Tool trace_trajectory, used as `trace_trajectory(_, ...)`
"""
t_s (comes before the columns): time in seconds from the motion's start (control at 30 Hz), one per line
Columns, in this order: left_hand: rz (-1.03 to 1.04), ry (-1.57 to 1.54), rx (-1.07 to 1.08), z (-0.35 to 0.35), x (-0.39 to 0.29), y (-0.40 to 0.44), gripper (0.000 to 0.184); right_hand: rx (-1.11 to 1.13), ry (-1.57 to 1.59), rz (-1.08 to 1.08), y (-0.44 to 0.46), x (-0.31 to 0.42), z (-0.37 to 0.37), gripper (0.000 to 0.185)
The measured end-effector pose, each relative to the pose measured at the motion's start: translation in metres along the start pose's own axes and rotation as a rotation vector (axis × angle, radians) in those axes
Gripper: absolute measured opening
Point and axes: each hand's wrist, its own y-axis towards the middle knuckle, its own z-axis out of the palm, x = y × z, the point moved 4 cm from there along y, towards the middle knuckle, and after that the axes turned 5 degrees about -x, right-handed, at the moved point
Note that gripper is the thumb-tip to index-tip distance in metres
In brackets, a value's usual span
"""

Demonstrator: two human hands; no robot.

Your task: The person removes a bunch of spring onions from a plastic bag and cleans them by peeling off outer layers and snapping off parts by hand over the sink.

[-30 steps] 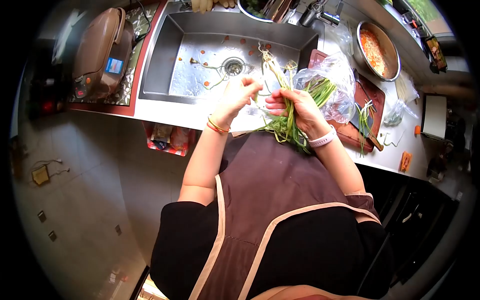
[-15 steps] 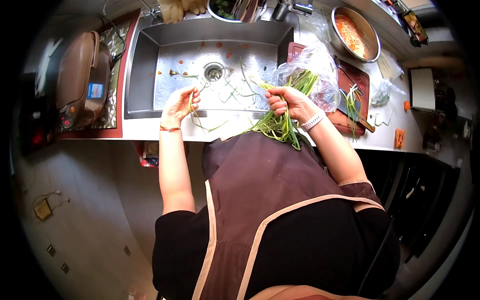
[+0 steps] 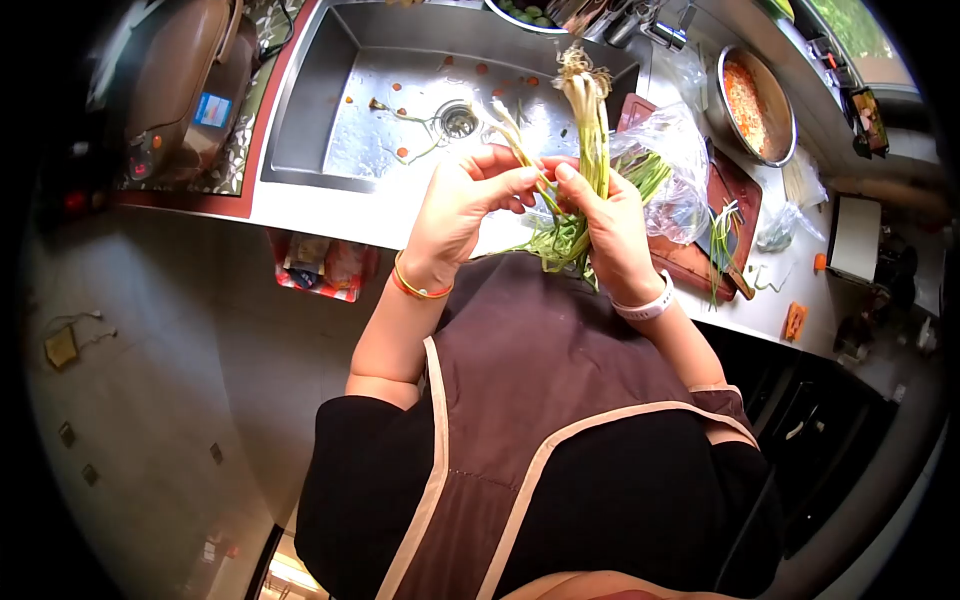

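Note:
In my right hand (image 3: 618, 240) is a bunch of spring onions (image 3: 590, 125), its pale roots pointing up toward the sink and its green leaves hanging below. My left hand (image 3: 462, 205) has thumb and fingers closed on a few thinner spring onion stalks (image 3: 518, 138) right beside that bunch. Both hands meet over the counter's front edge, fingertips nearly touching. Behind them, the steel sink (image 3: 385, 125) holds scattered orange bits and a loose green stalk near its drain (image 3: 458, 121). More spring onions (image 3: 650, 172) poke from a clear plastic bag (image 3: 685, 150) to the right.
A brown cutting board (image 3: 745, 190) carries a knife and trimmed green strands. Farther back stands a metal bowl (image 3: 785, 135) of orange and pale shreds. At left sits a brown appliance (image 3: 180, 95) on a patterned mat. An orange piece (image 3: 795, 321) lies near the counter edge.
My left hand has moved right to meet my right hand and now grips different stalks. The bunch's roots now point up in my right hand. The view has shifted and tilted.

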Motion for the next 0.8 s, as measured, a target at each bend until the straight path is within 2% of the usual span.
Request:
trace_trajectory(0.13, 0.14, 0.136, -0.022, 0.012, -0.014, -0.017, 0.012, 0.056, 0.044, 0.031, -0.015, 0.008, 0.005, 0.021)
trace_trajectory(0.2, 0.171, 0.104, -0.02, 0.017, -0.021, -0.024, 0.011, 0.118, 0.01, 0.072, -0.021, 0.01, 0.009, 0.021)
trace_trajectory(0.33, 0.256, 0.261, -0.068, 0.014, -0.022, -0.031, 0.01, 0.109, -0.011, 0.125, -0.024, 0.008, 0.008, 0.017)
trace_trajectory(0.6, 0.211, -0.006, -0.01, 0.014, -0.026, -0.034, 0.018, 0.135, 0.053, 0.138, -0.034, 0.024, 0.012, 0.017)
trace_trajectory(0.8, 0.277, -0.03, -0.024, 0.01, -0.033, -0.034, 0.018, 0.153, 0.058, 0.16, -0.037, 0.026, 0.013, 0.019)
